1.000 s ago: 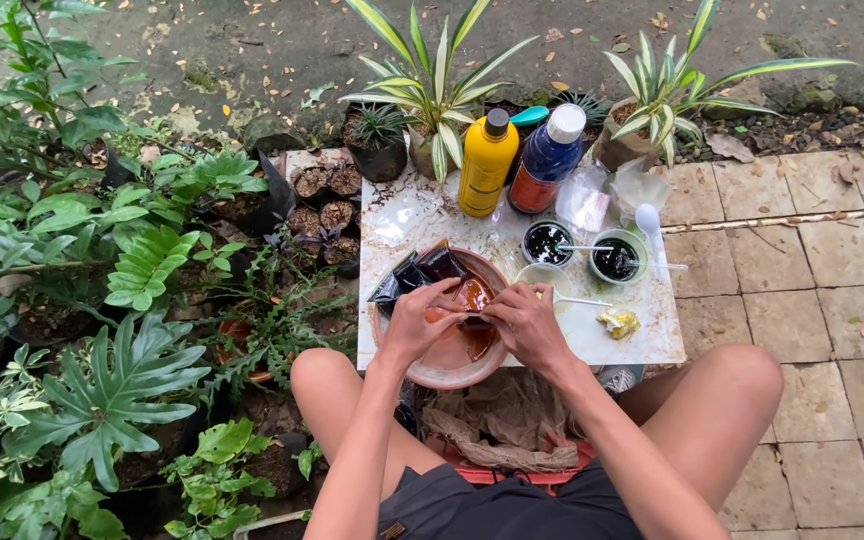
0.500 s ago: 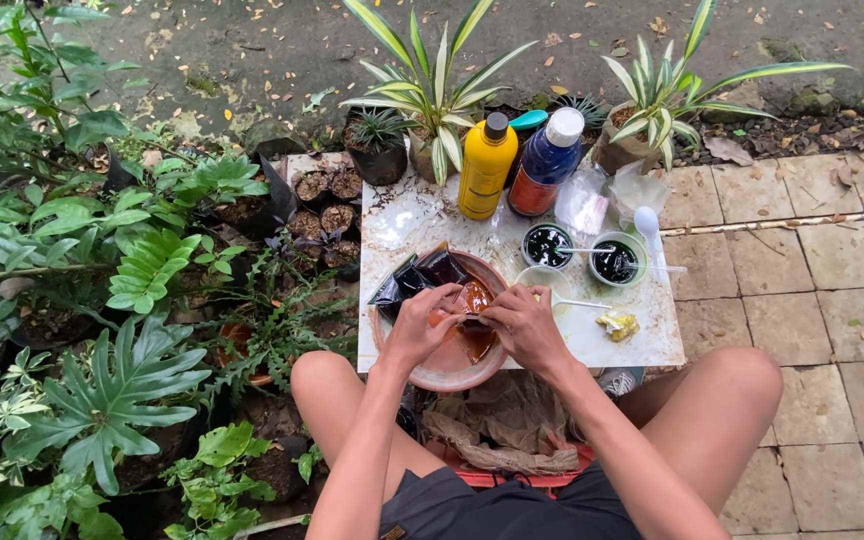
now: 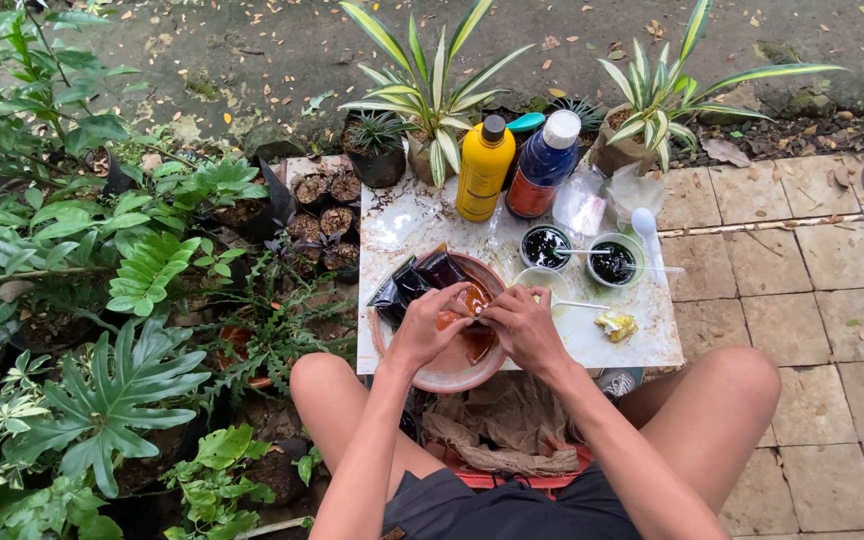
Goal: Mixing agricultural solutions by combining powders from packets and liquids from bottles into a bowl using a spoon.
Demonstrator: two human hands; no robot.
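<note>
head view: both hands over the bowl (image 3: 439, 372) on the slab (image 3: 642, 345)
left hand (image 3: 424, 330): pinching a small brown piece above the bowl, so drips fall inside
right hand (image 3: 520, 322): pinching the same piece
hidden: fingers cover the piece; bowl's contents unclear

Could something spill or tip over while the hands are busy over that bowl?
Maybe. The left hand and right hand work over a clay bowl that seems to overhang the white slab's near edge, so it might tip. The brown liquid could slosh out. An elbow might knock the small dark-filled cups.
</note>
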